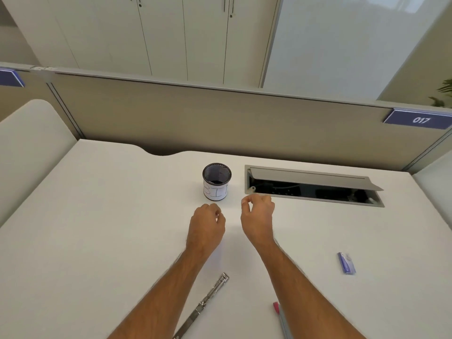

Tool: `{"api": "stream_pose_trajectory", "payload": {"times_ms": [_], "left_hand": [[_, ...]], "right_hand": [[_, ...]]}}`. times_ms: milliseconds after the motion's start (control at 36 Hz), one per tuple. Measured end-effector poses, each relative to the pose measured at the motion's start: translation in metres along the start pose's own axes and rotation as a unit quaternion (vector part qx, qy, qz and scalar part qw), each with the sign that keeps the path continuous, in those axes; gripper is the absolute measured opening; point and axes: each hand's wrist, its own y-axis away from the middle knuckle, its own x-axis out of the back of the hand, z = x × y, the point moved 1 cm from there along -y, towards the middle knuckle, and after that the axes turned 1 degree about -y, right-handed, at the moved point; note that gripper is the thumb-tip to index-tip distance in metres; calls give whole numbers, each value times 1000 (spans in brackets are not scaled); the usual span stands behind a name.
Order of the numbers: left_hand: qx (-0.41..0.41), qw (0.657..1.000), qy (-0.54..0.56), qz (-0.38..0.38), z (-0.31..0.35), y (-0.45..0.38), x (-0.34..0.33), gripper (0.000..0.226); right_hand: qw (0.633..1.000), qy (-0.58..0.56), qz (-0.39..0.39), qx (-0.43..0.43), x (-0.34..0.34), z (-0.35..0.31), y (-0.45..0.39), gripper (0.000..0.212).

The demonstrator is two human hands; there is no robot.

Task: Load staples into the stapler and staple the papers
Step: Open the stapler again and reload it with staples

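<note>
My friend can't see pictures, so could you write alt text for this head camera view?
Two bare hands, left hand and right hand, hover loosely curled over a white desk near a mesh pen cup. An opened metal stapler lies between the forearms, with a small blue staple box to the right.

Shiny metal stapler [205,305], seemingly; matt white desk [97,216].

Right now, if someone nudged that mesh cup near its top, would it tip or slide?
The cup looks empty and see-through mesh, so probably light. It stands upright, taller than wide, so a high nudge might tip it. Lying down, its round wall would likely roll on the smooth desk.
</note>
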Motion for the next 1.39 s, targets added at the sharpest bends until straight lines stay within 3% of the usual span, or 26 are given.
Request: {"api": "stream_pose_trajectory", "payload": {"times_ms": [417, 528, 694, 944, 1139, 1250, 1389], "left_hand": [[-41, 995, -7, -90, 83, 79, -70, 24], [-46, 994, -3, -99, 103, 92, -87, 23], [-49, 993, 5, -108, 132, 108, -108, 24], [-76, 988, -30, -130, 158, 123, -127, 26], [-59, 987, 4, -146, 164, 128, -134, 26], [-47, 988, 42, -139, 163, 129, -133, 29], [-37, 988, 86, -127, 158, 129, -123, 38]], "right_hand": [[989, 88, 84, -85, 115, 116, 47, 15], [978, 104, 117, -135, 145, 153, 51, 28], [957, 161, 87, -226, 175, 194, 53, 43], [948, 209, 35, -237, 187, 215, 51, 40], [961, 181, 33, -206, 198, 217, 54, 32], [981, 85, 53, -163, 196, 204, 61, 27], [993, -42, -9, -114, 181, 172, 75, 18]]}}
